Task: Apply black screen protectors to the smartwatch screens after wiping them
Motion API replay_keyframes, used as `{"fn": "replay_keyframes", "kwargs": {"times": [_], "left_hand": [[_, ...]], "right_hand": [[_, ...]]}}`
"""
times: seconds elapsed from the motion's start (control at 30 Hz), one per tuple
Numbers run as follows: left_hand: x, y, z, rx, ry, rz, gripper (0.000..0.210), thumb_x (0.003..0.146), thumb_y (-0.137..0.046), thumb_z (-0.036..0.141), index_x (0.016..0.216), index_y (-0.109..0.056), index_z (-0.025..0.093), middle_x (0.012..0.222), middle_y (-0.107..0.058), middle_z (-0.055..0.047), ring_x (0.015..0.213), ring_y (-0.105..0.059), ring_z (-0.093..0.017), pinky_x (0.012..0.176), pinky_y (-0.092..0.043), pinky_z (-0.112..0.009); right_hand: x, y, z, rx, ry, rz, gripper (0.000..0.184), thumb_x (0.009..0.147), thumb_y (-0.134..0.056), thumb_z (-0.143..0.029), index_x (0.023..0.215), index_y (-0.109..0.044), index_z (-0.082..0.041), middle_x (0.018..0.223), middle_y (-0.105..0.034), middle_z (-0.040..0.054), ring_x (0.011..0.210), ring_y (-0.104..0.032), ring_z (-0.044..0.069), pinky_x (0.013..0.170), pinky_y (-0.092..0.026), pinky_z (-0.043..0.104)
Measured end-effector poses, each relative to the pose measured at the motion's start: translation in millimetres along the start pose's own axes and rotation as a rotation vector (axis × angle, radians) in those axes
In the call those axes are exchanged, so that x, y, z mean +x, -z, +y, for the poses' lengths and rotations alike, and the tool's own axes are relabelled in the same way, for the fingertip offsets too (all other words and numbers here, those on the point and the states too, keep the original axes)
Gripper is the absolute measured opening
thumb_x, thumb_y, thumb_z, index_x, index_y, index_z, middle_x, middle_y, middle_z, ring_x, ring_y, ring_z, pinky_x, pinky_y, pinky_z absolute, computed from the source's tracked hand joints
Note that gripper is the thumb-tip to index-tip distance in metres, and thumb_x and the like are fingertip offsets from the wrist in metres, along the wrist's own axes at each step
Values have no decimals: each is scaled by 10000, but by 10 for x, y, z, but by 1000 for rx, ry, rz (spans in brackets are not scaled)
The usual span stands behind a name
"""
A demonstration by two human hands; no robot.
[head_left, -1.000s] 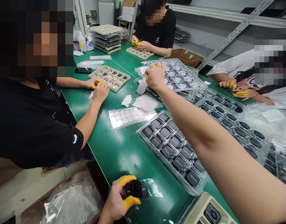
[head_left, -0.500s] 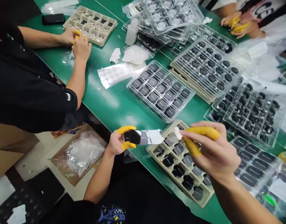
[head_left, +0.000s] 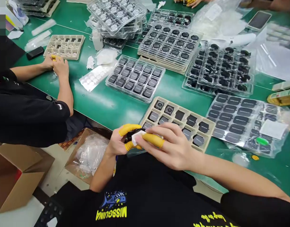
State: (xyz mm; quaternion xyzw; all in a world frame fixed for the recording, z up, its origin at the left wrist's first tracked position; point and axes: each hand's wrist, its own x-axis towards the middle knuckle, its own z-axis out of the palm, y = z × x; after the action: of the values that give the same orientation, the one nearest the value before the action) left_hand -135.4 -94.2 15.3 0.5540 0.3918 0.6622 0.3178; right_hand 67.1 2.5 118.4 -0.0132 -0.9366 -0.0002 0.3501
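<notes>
My left hand [head_left: 116, 140], yellow covers on thumb and finger, is closed round a dark square watch case [head_left: 131, 135]. My right hand [head_left: 169, 143] pinches a small white wipe [head_left: 137, 136] and presses it against the watch case. Its covered finger lies along the wipe, and the fingers hide most of the watch case. Just behind my hands lies a beige compartment tray [head_left: 207, 143] of dark square watch parts, partly covered by my right hand.
A clear tray of square parts [head_left: 135, 75] lies beyond. Stacked clear trays [head_left: 169, 42] stand farther back. On the right are a sheet of black stickers [head_left: 237, 116] and an orange finger cover [head_left: 255, 157]. A co-worker's hands [head_left: 57, 64] work at another beige tray [head_left: 76, 54] on the left.
My right hand has come left and down from over the beige tray, bringing the wipe onto the watch case. The clear strip by my left hand no longer shows. The view has turned.
</notes>
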Motion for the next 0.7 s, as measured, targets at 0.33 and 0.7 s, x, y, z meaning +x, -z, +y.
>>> {"fn": "replay_keyframes", "kwargs": {"times": [0.33,0.7], "left_hand": [[82,-255,-80,32,100,6,598,884,-938,579,1334,-828,201,1140,-887,-119,982,-857,-257,887,-690,-316],[257,-567,-185,-19,176,-54,596,842,-971,565,1282,-848,182,1120,-893,-134,980,-871,-272,883,-693,-323]], "right_hand": [[-218,116,141,3,-23,16,215,1069,-679,-76,1188,-836,-164,985,-846,56,1163,-734,227,919,-510,410],[-477,350,227,-35,-75,-15,219,1066,-685,-76,1164,-834,-202,993,-836,43,1144,-743,222,918,-501,398]]}}
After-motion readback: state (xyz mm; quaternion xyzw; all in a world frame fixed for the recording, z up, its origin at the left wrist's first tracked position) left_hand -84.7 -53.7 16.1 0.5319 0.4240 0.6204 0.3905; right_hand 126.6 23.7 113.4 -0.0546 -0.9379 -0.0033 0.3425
